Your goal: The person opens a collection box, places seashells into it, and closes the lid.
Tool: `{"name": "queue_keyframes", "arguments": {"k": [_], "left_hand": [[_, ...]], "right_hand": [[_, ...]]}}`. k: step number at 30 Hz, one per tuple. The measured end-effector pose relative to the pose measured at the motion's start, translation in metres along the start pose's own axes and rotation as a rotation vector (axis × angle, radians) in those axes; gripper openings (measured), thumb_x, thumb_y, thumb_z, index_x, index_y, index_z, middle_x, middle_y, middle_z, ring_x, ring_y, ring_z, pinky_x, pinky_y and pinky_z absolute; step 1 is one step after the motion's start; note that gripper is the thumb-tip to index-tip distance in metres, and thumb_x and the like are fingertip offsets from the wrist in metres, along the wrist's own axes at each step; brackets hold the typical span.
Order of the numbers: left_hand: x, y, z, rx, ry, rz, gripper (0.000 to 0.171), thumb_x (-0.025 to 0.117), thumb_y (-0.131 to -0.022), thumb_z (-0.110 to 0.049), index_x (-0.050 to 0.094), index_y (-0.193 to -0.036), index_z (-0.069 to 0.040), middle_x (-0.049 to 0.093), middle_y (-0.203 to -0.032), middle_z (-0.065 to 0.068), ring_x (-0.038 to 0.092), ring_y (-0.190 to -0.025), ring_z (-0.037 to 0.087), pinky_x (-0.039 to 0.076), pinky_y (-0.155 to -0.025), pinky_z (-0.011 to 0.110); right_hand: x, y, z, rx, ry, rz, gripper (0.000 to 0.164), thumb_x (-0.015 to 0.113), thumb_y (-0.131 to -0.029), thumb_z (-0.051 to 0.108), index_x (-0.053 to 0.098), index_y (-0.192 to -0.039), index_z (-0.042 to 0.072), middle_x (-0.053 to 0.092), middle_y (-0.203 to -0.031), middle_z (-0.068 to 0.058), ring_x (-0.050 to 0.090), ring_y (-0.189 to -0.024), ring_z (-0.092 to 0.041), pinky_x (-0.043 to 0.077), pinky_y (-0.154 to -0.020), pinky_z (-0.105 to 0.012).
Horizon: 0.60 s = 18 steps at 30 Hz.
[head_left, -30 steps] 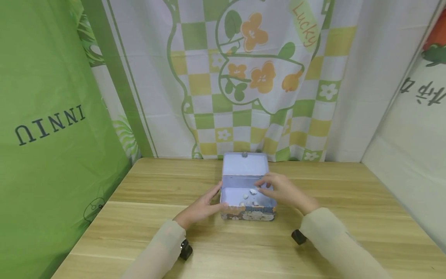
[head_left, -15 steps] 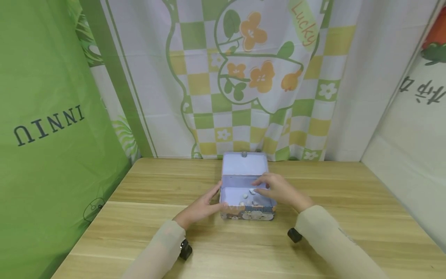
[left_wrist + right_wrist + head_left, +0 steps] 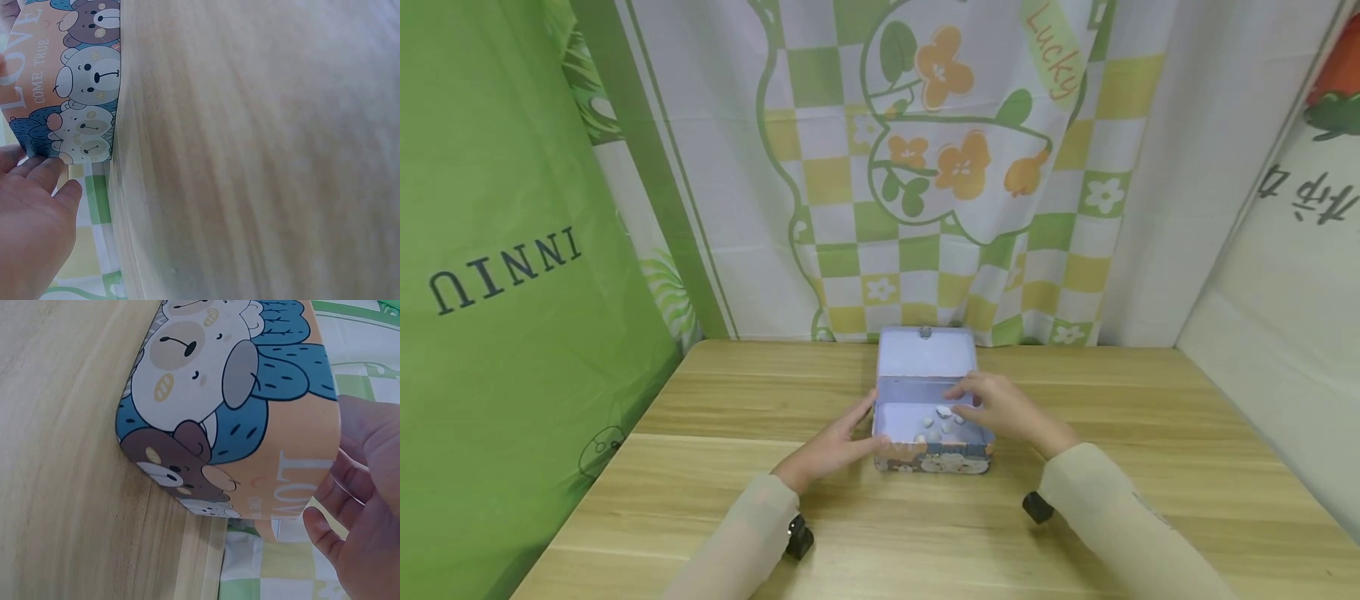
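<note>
A tin box (image 3: 934,460) with cartoon bears and the word LOVE stands with its hinged lid (image 3: 927,353) raised at the back. Several small, pale, rounded pieces (image 3: 943,412) lie scattered on its lilac inside floor. My left hand (image 3: 829,450) rests against the box's left side, fingers extended and thumb at the front left rim. Its fingers (image 3: 47,172) touch the printed wall in the left wrist view. Above the right part of the box is my right hand (image 3: 1003,410), fingers parted over the pieces. In the right wrist view, the box wall hides some fingertips of this hand (image 3: 369,506).
The wooden table (image 3: 715,392) extends around the box on both sides. A patterned curtain (image 3: 925,267) hangs right behind the table's far edge. Green cloth (image 3: 512,350) hangs on the left and pale cloth (image 3: 1285,333) on the right. Black wrist devices (image 3: 801,537) sit below the sleeves.
My right hand has moved slightly left, and a small pale piece near its fingertips is no longer there. More pieces now show on the box floor. My left hand has stayed put.
</note>
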<state>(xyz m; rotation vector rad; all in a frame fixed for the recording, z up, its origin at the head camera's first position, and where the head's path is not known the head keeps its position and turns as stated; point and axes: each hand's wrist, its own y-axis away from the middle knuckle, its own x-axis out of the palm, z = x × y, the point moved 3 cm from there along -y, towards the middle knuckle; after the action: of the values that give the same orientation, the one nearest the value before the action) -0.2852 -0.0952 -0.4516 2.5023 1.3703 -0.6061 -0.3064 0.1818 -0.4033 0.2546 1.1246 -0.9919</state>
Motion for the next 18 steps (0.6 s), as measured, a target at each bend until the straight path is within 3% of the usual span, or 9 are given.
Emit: {"name": "queue_keyframes", "arguments": {"k": [10,18], "left_hand": [[0.000,-0.002,0.002,0.021,-0.005,-0.002,0.089,0.063,-0.097,-0.047,0.009,-0.163,-0.021,0.008,-0.167,-0.002,0.013,-0.151,0.026,0.021,-0.117,0.055],[0.000,-0.001,0.002,0.015,-0.006,0.002,0.089,0.063,-0.098,-0.047,0.008,-0.163,-0.021,0.007,-0.167,-0.003,0.012,-0.151,0.025,0.021,-0.118,0.054]], "right_hand": [[-0.011,0.012,-0.002,0.005,0.004,-0.032,0.020,0.071,-0.091,0.003,0.074,-0.110,0.006,0.071,-0.108,-0.005,0.061,-0.084,-0.017,0.054,-0.069,-0.027],[-0.023,0.028,-0.007,0.038,0.017,-0.042,0.019,0.071,-0.091,0.005,0.075,-0.109,0.006,0.067,-0.122,-0.018,0.058,-0.081,-0.012,0.053,-0.067,-0.027]]}}
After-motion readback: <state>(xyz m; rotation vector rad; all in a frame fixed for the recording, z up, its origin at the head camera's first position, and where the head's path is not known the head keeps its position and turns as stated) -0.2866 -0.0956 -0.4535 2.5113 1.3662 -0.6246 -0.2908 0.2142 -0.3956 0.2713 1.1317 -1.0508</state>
